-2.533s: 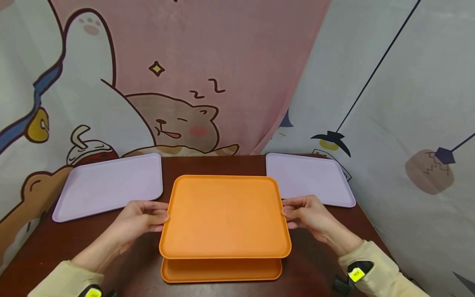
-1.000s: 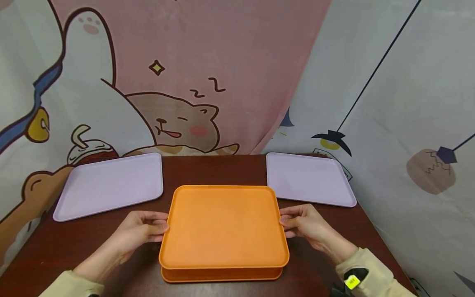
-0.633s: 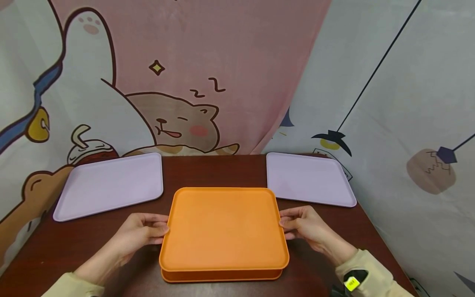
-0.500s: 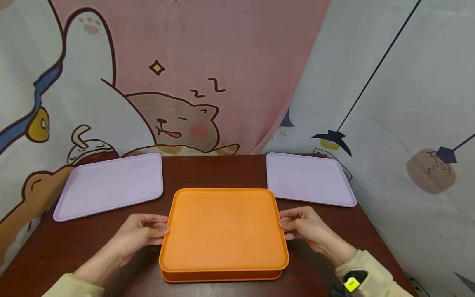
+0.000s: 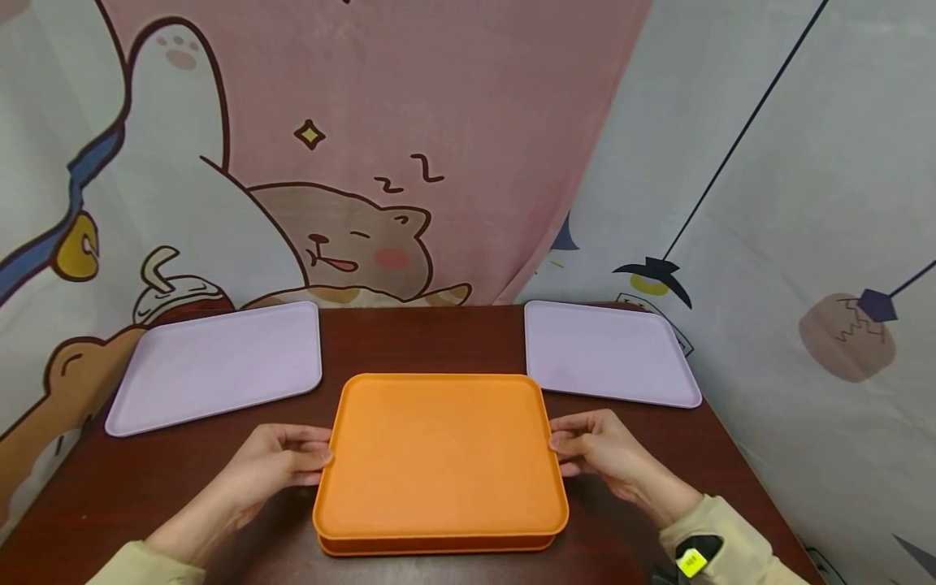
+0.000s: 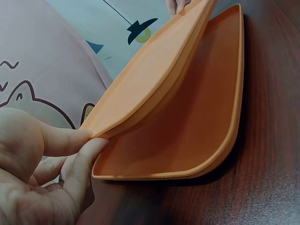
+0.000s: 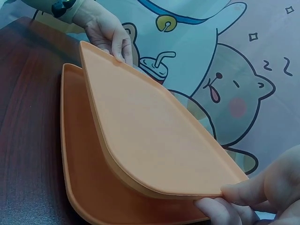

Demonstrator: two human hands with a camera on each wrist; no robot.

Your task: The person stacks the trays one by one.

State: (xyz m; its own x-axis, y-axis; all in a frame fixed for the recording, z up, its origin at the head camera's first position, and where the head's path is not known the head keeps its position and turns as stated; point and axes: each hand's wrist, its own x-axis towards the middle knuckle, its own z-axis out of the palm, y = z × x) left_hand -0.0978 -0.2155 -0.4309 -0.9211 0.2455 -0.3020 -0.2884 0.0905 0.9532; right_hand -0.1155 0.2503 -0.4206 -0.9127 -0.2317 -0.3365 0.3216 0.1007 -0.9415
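We held the upper orange tray [image 5: 439, 455] between our hands, just above the lower orange tray [image 6: 206, 117] on the table [image 5: 168, 479]. Our left hand [image 5: 274, 465] pinched its left rim and our right hand [image 5: 595, 447] its right rim, thumbs on top. We counted two orange trays and two lilac trays [image 5: 219, 361].

On the desk [image 5: 431, 337], low in the middle of the head view, the top tray [image 5: 441, 455] sits over the bottom tray [image 5: 439, 544], held just above it, apart in both wrist views. The left hand [image 5: 274, 461] is at its left edge, the right hand [image 5: 601, 448] at its right edge. Behind, at mid left, lies the left flat tray [image 5: 215, 366]; at mid right, the right flat tray [image 5: 605, 352]. A curtain [image 5: 409, 146] hangs behind the desk.
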